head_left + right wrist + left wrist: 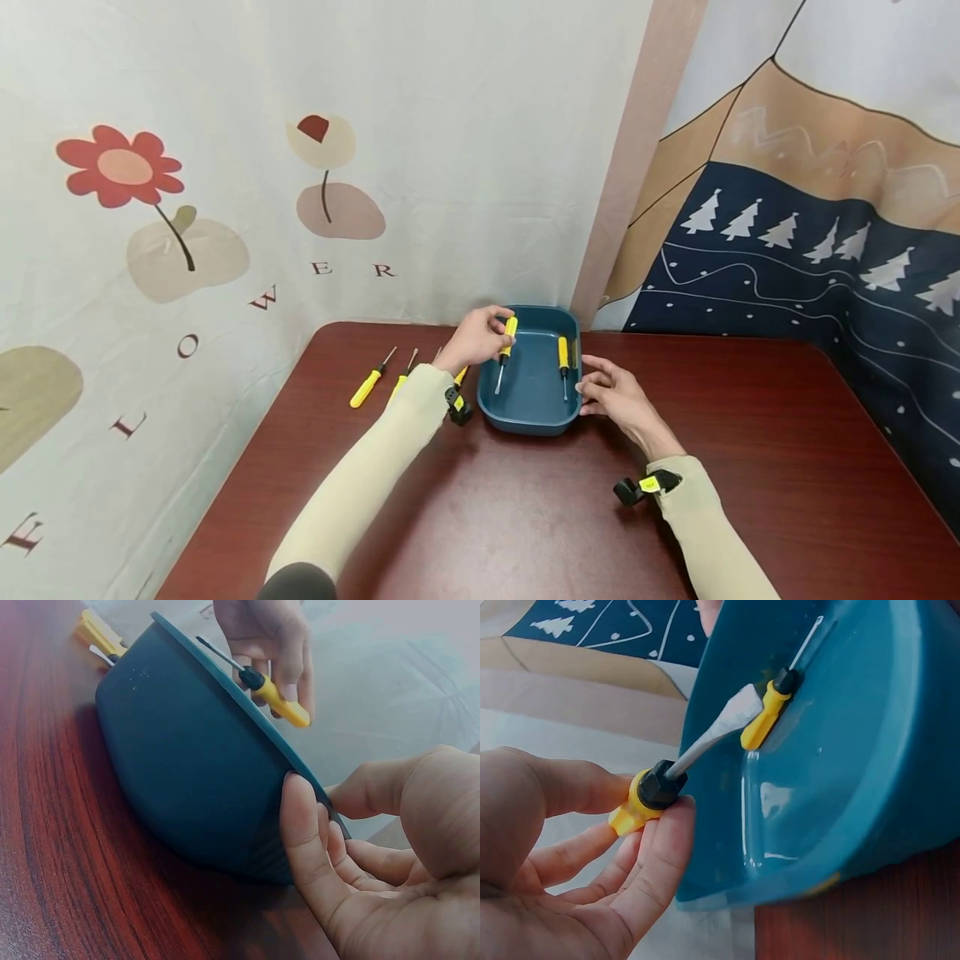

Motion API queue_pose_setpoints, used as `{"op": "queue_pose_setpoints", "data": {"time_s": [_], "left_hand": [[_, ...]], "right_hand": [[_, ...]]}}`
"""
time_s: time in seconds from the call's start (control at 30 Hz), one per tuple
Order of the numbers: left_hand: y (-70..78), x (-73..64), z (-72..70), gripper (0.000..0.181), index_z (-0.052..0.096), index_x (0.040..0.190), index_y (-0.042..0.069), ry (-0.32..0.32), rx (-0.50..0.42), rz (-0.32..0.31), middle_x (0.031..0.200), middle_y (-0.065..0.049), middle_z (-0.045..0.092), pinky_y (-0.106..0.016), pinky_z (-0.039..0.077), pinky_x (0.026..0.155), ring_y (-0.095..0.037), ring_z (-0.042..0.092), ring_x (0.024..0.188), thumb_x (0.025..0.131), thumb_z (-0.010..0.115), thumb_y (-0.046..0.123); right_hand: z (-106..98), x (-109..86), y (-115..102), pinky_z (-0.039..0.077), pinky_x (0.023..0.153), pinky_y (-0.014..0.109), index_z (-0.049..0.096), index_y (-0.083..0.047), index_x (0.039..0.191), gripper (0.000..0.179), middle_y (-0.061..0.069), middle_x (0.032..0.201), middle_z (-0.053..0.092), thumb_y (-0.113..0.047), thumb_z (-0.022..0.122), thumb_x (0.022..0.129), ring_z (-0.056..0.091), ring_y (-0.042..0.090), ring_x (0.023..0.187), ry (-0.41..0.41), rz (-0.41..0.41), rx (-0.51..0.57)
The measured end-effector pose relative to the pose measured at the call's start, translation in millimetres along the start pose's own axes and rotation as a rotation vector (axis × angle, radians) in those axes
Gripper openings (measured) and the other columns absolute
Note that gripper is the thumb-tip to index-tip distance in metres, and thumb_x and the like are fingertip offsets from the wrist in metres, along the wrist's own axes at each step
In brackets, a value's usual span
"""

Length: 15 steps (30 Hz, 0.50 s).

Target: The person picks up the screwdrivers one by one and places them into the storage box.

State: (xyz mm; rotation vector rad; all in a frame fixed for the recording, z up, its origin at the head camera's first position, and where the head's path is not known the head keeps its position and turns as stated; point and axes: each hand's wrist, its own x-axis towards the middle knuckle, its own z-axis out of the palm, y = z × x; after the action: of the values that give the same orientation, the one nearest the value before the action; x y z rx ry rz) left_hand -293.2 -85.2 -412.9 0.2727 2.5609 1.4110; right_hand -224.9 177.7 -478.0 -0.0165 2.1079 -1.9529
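My left hand (474, 340) pinches a yellow-handled flat-blade screwdriver (511, 326) over the left side of a blue plastic bin (534, 412). In the left wrist view, thumb and fingertips hold the handle near its black collar (660, 786), and the blade points toward the bin. Inside, along the right wall, lies another yellow screwdriver (563, 357), tip toward me. My right hand (617, 400) grips the bin's right side. The right wrist view shows its thumb and fingers on either side of the rim (264, 724).
Left of the bin, several more yellow screwdrivers lie on the dark red table (525, 517): one farthest left (367, 387), others partly hidden by my left arm. A printed curtain (465, 167) hangs behind the table's back edge.
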Motion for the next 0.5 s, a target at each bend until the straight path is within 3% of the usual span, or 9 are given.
{"op": "queue_pose_setpoints", "data": {"time_s": [0.17, 0.5], "left_hand": [[2.5, 4.0, 8.9, 0.051, 0.056, 0.145, 0.007, -0.010, 0.010, -0.017, 0.103, -0.012, 0.060, -0.051, 0.062, 0.082, -0.021, 0.068, 0.075, 0.096, 0.070, 0.008], [3.9, 13.0, 19.9, 0.050, 0.057, 0.143, 0.005, -0.027, 0.027, -0.054, 0.100, -0.012, 0.061, -0.050, 0.062, 0.081, -0.020, 0.066, 0.069, 0.095, 0.070, 0.007]], "right_hand": [[0, 1.2, 1, 0.062, 0.070, 0.027, 0.037, -0.005, 0.156, 0.063, 0.007, 0.101, 0.059, -0.002, 0.060, 0.098, 0.064, 0.017, 0.082, 0.004, -0.002, 0.010], [0, 1.6, 1, 0.062, 0.069, 0.027, 0.037, -0.005, 0.156, 0.063, 0.006, 0.100, 0.059, -0.001, 0.060, 0.098, 0.064, 0.018, 0.082, 0.003, -0.001, 0.011]]}}
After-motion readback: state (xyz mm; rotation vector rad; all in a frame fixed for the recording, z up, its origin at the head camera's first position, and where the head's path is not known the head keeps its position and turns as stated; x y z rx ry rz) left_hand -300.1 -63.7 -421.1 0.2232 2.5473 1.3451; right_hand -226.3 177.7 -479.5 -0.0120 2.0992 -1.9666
